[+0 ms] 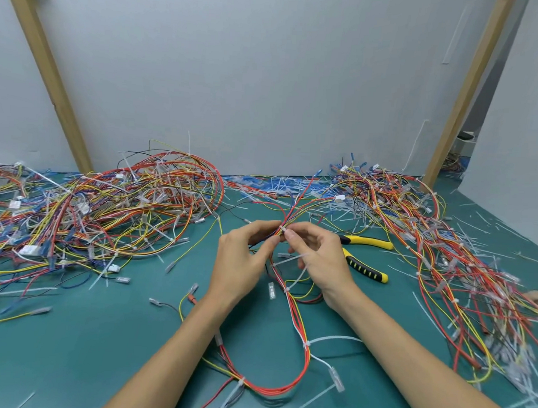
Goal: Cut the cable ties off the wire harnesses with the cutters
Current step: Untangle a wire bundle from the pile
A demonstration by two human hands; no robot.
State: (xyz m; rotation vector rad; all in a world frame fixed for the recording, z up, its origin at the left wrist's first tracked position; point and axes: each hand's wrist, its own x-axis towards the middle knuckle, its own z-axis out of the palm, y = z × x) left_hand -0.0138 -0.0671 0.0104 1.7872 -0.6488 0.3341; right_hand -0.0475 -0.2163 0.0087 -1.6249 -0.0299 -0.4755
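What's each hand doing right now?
Left hand: closed, gripping the wire harness.
Right hand: closed, pinching the same harness at its fingertips; the cutters lie unheld beside it.

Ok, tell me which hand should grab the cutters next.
Right hand, probably: both hands pinch the harness, but the cutters lie just beside it, farther from the left hand.

Probably workshop: harness heaps [105, 211], green mat [98, 351].
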